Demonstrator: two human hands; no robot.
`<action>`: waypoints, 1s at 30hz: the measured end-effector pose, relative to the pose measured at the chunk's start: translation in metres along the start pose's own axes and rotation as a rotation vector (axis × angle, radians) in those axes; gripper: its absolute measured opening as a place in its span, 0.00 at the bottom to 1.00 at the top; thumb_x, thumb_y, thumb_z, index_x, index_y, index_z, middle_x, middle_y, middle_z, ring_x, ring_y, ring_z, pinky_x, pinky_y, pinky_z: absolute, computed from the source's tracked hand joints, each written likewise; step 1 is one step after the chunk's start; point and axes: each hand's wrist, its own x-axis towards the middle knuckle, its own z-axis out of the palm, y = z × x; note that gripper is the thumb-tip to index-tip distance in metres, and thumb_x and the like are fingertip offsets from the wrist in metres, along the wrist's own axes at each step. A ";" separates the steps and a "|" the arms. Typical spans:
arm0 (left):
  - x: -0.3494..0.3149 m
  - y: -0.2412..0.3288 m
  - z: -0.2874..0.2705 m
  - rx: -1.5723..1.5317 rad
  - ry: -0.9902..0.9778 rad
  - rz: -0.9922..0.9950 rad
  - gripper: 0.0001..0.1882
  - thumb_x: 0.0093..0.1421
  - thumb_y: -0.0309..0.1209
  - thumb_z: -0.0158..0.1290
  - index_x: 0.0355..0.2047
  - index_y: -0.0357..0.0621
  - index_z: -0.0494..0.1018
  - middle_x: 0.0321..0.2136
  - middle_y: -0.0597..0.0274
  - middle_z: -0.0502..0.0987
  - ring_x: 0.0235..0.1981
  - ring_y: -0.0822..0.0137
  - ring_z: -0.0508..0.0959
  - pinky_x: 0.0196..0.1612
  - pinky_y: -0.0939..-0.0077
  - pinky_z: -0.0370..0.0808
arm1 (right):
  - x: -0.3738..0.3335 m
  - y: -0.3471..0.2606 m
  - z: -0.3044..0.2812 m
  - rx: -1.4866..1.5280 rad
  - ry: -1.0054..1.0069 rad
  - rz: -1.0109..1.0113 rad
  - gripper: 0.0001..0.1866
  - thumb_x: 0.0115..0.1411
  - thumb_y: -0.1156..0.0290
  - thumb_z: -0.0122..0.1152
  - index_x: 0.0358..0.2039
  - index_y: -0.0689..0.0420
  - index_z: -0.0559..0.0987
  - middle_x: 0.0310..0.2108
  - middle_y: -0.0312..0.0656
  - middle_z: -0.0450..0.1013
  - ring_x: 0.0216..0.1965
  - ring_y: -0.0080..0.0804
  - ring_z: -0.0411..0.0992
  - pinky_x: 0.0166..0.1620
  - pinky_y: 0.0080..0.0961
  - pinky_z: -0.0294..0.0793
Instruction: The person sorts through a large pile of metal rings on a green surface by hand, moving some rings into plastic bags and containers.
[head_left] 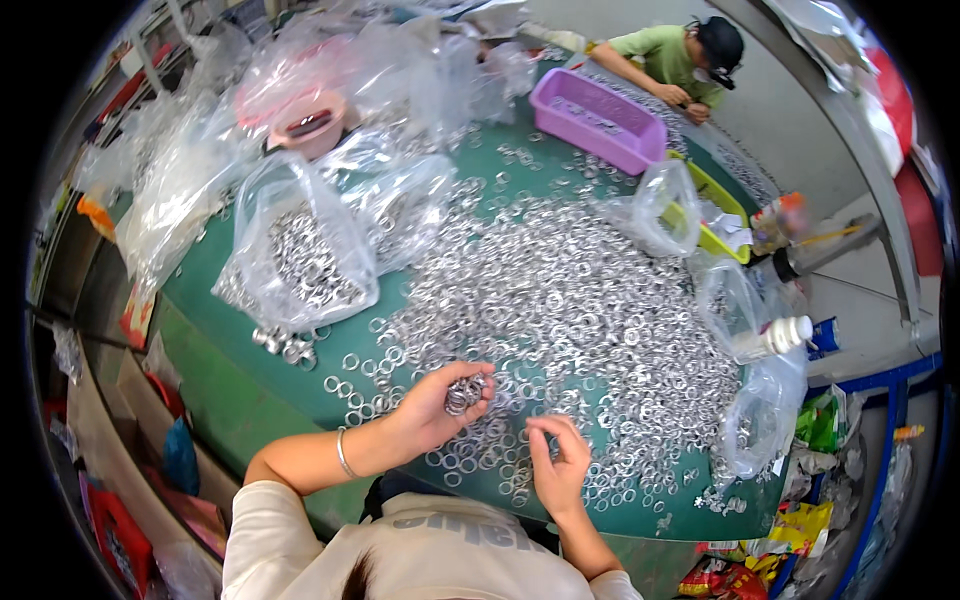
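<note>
My left hand (447, 407) is cupped, palm up, around a clump of silver metal rings (463, 394) near the front of the green table (222, 330). To its right, my right hand (560, 463) is just above the near edge of a wide heap of loose silver rings (560, 290). Its fingers are curled toward the thumb in a pinch. Whatever is between those fingertips, if anything, is too small to make out. Scattered single rings lie flat on the table around and between both hands.
Clear plastic bags of rings (305, 255) stand at the left, with a pink bowl (310, 125) behind. A purple bin (600, 120) and a yellow-green basket (715, 205) line the far right, near a white bottle (785, 335). Another person (680, 65) sits at the far end.
</note>
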 end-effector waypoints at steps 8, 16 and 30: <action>0.056 0.000 0.082 0.191 -0.080 0.000 0.11 0.61 0.32 0.45 0.35 0.36 0.71 0.28 0.57 0.74 0.33 0.65 0.76 0.37 0.74 0.77 | -0.017 0.023 -0.048 0.042 0.002 0.126 0.06 0.54 0.81 0.58 0.34 0.63 0.78 0.27 0.43 0.73 0.27 0.30 0.73 0.32 0.21 0.71; 0.137 -0.031 0.156 0.348 -0.049 -0.038 0.08 0.60 0.30 0.47 0.35 0.38 0.71 0.28 0.59 0.72 0.33 0.66 0.75 0.38 0.74 0.76 | -0.019 0.049 -0.085 0.088 0.107 0.200 0.06 0.55 0.80 0.57 0.34 0.63 0.78 0.28 0.43 0.74 0.27 0.29 0.73 0.32 0.21 0.72; 0.232 -0.113 0.294 0.422 -0.285 0.122 0.29 0.61 0.29 0.43 0.61 0.39 0.51 0.62 0.50 0.49 0.63 0.55 0.48 0.64 0.48 0.41 | -0.018 0.059 -0.109 0.035 0.198 0.157 0.06 0.53 0.81 0.57 0.33 0.63 0.78 0.28 0.44 0.74 0.29 0.32 0.73 0.33 0.23 0.70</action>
